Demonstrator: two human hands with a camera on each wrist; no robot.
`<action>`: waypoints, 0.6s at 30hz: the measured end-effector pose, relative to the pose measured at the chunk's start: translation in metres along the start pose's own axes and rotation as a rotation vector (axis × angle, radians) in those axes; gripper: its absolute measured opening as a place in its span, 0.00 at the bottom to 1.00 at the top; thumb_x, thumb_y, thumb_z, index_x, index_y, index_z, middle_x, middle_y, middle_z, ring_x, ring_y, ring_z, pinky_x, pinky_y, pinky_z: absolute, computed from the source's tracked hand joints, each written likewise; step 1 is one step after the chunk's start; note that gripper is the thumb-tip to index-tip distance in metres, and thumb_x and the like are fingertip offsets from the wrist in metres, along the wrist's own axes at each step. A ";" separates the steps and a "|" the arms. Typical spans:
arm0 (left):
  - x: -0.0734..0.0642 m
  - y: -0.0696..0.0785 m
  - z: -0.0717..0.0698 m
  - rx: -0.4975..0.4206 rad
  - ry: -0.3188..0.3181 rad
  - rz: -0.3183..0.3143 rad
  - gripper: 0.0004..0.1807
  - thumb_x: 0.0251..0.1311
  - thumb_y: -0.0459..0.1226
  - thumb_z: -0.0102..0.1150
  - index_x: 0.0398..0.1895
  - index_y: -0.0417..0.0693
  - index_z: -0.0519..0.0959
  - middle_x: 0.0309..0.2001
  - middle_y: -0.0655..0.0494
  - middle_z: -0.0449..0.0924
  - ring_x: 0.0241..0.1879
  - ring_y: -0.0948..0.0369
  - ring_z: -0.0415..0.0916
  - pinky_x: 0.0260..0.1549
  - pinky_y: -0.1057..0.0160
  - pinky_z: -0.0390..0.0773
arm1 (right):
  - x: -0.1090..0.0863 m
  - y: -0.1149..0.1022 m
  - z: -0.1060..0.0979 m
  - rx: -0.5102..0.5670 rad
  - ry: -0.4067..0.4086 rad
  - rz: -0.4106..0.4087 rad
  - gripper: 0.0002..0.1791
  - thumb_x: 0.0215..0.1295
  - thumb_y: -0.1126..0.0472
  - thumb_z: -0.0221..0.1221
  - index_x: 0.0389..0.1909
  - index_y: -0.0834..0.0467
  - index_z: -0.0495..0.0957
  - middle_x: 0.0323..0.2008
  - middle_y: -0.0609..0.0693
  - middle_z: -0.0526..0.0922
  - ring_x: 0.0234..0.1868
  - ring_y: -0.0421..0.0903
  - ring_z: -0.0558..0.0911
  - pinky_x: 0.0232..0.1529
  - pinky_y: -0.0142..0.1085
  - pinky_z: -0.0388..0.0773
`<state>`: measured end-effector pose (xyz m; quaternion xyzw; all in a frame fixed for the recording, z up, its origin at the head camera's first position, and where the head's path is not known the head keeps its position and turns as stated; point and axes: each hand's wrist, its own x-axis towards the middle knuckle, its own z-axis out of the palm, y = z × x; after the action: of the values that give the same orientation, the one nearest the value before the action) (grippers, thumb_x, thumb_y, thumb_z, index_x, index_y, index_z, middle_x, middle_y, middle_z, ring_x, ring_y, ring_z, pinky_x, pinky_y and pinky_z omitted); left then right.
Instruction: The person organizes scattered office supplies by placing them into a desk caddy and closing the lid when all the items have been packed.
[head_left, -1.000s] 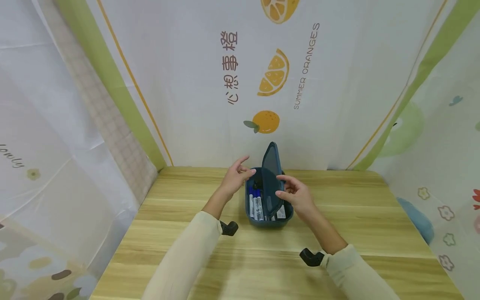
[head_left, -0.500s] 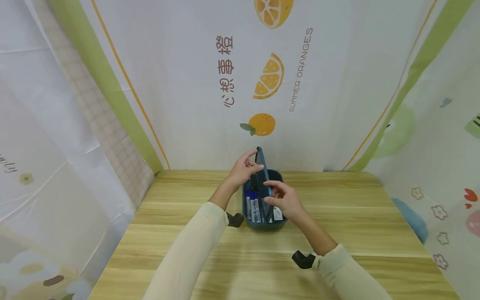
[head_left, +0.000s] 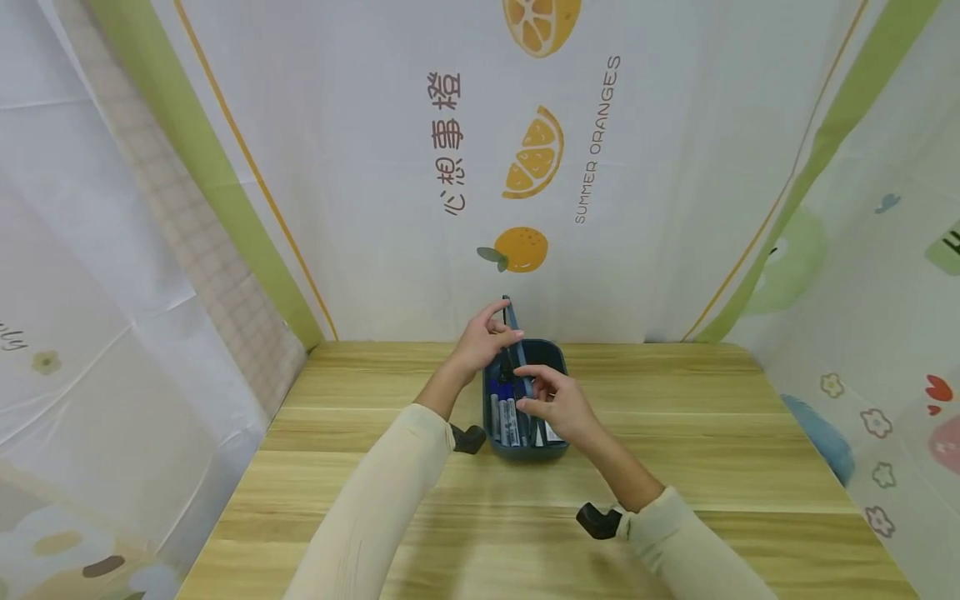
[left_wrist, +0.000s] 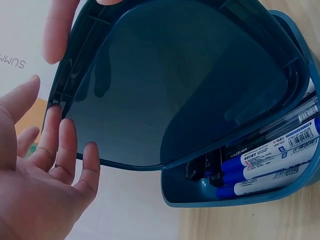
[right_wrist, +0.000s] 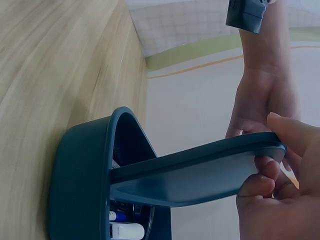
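Note:
A dark blue box (head_left: 527, 453) stands near the table's back edge with its top uncovered. Inside lie several white markers (left_wrist: 280, 145) with blue caps, and dark items beside them. A dark blue lid (left_wrist: 165, 90) with a see-through panel is tilted up on its long edge over the box, its lower part inside the rim. My right hand (head_left: 564, 408) pinches the lid's raised edge between thumb and fingers. My left hand (head_left: 478, 343) is at the lid's far end; its fingertips touch the edge while the thumb stands apart in the left wrist view.
The wood-grain tabletop (head_left: 420, 517) extends around the box. Close behind it hangs a white cloth (head_left: 375, 208) with printed oranges, and more printed cloth hangs at both sides. Black wrist cameras (head_left: 600, 521) stick out below both cuffs.
The lid has swung left over the box and now appears nearly edge-on, with the right hand still holding it. The left hand has gone from apart to touching the lid's far end.

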<state>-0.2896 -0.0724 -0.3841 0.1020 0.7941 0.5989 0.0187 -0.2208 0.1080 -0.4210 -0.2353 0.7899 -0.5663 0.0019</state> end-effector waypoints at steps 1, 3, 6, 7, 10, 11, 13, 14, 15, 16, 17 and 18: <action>0.000 0.000 0.000 -0.004 0.003 -0.001 0.36 0.64 0.39 0.63 0.74 0.51 0.60 0.44 0.47 0.80 0.46 0.51 0.77 0.51 0.52 0.76 | 0.001 0.005 0.001 0.002 0.005 0.003 0.22 0.59 0.72 0.65 0.56 0.64 0.77 0.31 0.57 0.71 0.27 0.46 0.67 0.26 0.29 0.66; -0.001 -0.001 0.000 -0.019 0.010 -0.009 0.36 0.63 0.38 0.63 0.73 0.52 0.61 0.43 0.47 0.80 0.46 0.52 0.77 0.52 0.51 0.76 | 0.002 0.008 0.003 0.000 0.009 -0.006 0.22 0.59 0.71 0.66 0.55 0.62 0.77 0.31 0.54 0.71 0.26 0.45 0.67 0.26 0.29 0.66; -0.002 -0.002 -0.001 -0.055 0.018 -0.017 0.35 0.62 0.35 0.64 0.72 0.53 0.63 0.42 0.46 0.80 0.45 0.51 0.78 0.53 0.49 0.76 | 0.002 0.010 0.006 -0.026 0.003 -0.036 0.22 0.58 0.69 0.67 0.55 0.60 0.78 0.30 0.53 0.71 0.26 0.45 0.68 0.25 0.30 0.66; -0.002 -0.003 -0.001 -0.066 0.019 -0.019 0.35 0.62 0.35 0.65 0.72 0.53 0.63 0.41 0.46 0.80 0.44 0.50 0.79 0.52 0.49 0.76 | 0.002 0.011 0.007 -0.038 -0.001 -0.047 0.22 0.58 0.69 0.67 0.55 0.60 0.78 0.30 0.52 0.71 0.25 0.45 0.68 0.25 0.31 0.67; -0.002 -0.005 -0.001 -0.111 0.014 -0.025 0.37 0.60 0.33 0.66 0.72 0.54 0.64 0.37 0.47 0.79 0.43 0.48 0.79 0.49 0.51 0.78 | 0.001 0.011 0.010 -0.085 -0.010 -0.085 0.23 0.59 0.66 0.67 0.57 0.60 0.77 0.30 0.51 0.72 0.26 0.45 0.69 0.26 0.32 0.68; -0.002 -0.006 -0.002 -0.129 0.014 -0.028 0.37 0.60 0.32 0.66 0.72 0.54 0.63 0.36 0.49 0.78 0.43 0.46 0.79 0.48 0.52 0.79 | 0.000 0.011 0.011 -0.095 -0.011 -0.095 0.24 0.59 0.66 0.67 0.57 0.60 0.77 0.30 0.51 0.72 0.26 0.45 0.69 0.27 0.32 0.68; -0.002 -0.008 -0.003 -0.172 0.015 -0.036 0.39 0.59 0.30 0.66 0.72 0.55 0.63 0.33 0.51 0.76 0.43 0.43 0.79 0.45 0.54 0.81 | 0.000 0.012 0.012 -0.105 -0.010 -0.114 0.24 0.59 0.65 0.67 0.58 0.59 0.77 0.31 0.50 0.73 0.27 0.45 0.70 0.28 0.32 0.69; -0.003 -0.009 -0.003 -0.190 0.018 -0.038 0.39 0.58 0.29 0.66 0.72 0.55 0.63 0.32 0.51 0.74 0.43 0.43 0.79 0.44 0.54 0.81 | -0.001 0.013 0.012 -0.102 -0.009 -0.121 0.24 0.60 0.64 0.67 0.58 0.58 0.77 0.31 0.50 0.73 0.27 0.45 0.70 0.28 0.32 0.70; -0.003 -0.010 -0.004 -0.210 0.024 -0.041 0.40 0.58 0.29 0.66 0.72 0.55 0.63 0.31 0.52 0.73 0.41 0.43 0.79 0.43 0.55 0.82 | -0.001 0.013 0.012 -0.091 -0.008 -0.129 0.24 0.60 0.65 0.67 0.58 0.59 0.77 0.31 0.50 0.73 0.27 0.45 0.71 0.28 0.32 0.70; -0.003 -0.011 -0.005 -0.227 0.031 -0.043 0.40 0.57 0.28 0.66 0.72 0.55 0.63 0.31 0.52 0.72 0.40 0.44 0.79 0.43 0.54 0.82 | -0.001 0.014 0.013 -0.081 -0.006 -0.134 0.24 0.60 0.65 0.67 0.58 0.59 0.77 0.31 0.50 0.74 0.28 0.44 0.71 0.29 0.32 0.70; -0.004 -0.012 -0.006 -0.246 0.038 -0.049 0.40 0.57 0.27 0.66 0.72 0.55 0.63 0.30 0.53 0.71 0.38 0.46 0.79 0.42 0.54 0.82 | -0.001 0.015 0.013 -0.065 -0.005 -0.138 0.23 0.61 0.66 0.66 0.58 0.60 0.77 0.31 0.50 0.74 0.28 0.45 0.71 0.28 0.32 0.70; -0.005 -0.013 -0.007 -0.256 0.043 -0.053 0.40 0.57 0.26 0.66 0.72 0.55 0.63 0.30 0.53 0.71 0.36 0.48 0.79 0.42 0.55 0.82 | -0.001 0.016 0.013 -0.050 -0.004 -0.138 0.23 0.61 0.66 0.65 0.58 0.61 0.76 0.31 0.50 0.74 0.28 0.45 0.71 0.28 0.31 0.70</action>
<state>-0.2879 -0.0837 -0.3954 0.0648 0.7138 0.6967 0.0302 -0.2227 0.1008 -0.4399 -0.2903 0.7855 -0.5449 -0.0415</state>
